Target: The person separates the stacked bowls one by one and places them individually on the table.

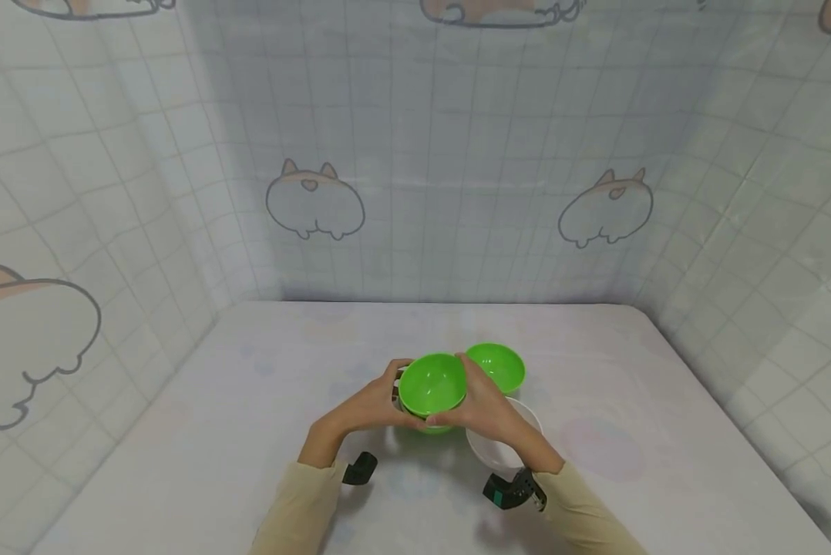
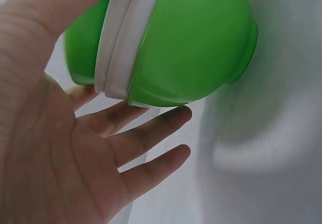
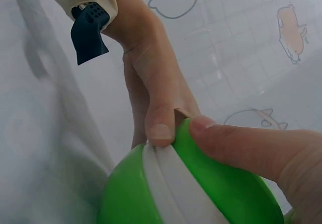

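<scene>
Both hands hold a stack of nested bowls just above the table, in the middle of the head view. On top is a green bowl (image 1: 432,385), open side up. White rims (image 2: 121,48) show below it, and a larger green bowl (image 2: 196,43) forms the bottom. My left hand (image 1: 370,405) grips the stack's left side, with thumb in front and fingers spread along the far side. My right hand (image 1: 488,408) clasps the right side; in the right wrist view its thumb (image 3: 246,148) presses the upper green bowl near the left thumb (image 3: 162,118).
Another green bowl (image 1: 502,368) stands on the table behind the right hand. A white bowl (image 1: 488,455) sits beneath the right wrist, partly hidden by it. Pale cloth covers the table (image 1: 249,370); gridded curtains with cartoon animals (image 1: 457,154) enclose its back and sides.
</scene>
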`<state>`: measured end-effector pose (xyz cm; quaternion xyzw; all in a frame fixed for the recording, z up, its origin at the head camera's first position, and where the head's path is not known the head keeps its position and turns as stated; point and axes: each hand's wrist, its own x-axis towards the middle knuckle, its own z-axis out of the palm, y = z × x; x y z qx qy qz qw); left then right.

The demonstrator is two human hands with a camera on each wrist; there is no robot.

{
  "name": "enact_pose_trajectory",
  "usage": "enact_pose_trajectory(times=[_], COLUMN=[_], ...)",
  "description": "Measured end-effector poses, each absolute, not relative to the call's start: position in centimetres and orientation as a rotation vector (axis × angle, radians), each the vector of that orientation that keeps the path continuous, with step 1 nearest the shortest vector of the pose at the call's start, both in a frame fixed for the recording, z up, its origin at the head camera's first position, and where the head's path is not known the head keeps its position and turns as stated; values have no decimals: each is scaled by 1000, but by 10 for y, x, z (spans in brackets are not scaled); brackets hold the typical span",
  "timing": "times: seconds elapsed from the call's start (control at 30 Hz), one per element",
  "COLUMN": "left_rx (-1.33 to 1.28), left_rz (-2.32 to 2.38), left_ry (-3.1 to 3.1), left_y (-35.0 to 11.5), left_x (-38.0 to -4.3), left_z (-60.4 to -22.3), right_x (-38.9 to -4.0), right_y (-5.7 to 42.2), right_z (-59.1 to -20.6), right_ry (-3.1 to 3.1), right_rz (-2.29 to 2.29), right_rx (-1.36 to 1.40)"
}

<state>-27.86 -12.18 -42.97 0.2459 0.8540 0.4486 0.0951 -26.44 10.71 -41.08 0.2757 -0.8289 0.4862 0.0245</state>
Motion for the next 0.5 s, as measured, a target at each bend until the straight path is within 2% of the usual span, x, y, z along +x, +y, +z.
enact_pose_trajectory(times=[0.5], left_rx=[701], left_rz=[1327], left_ry=[2512], left_y=[-124], left_x=[-276], left_z=[-430], right_x=[-252], right_y=[110], right_z=[-393], right_ry=[-2571], right_rz=[1457], right_rx=[744])
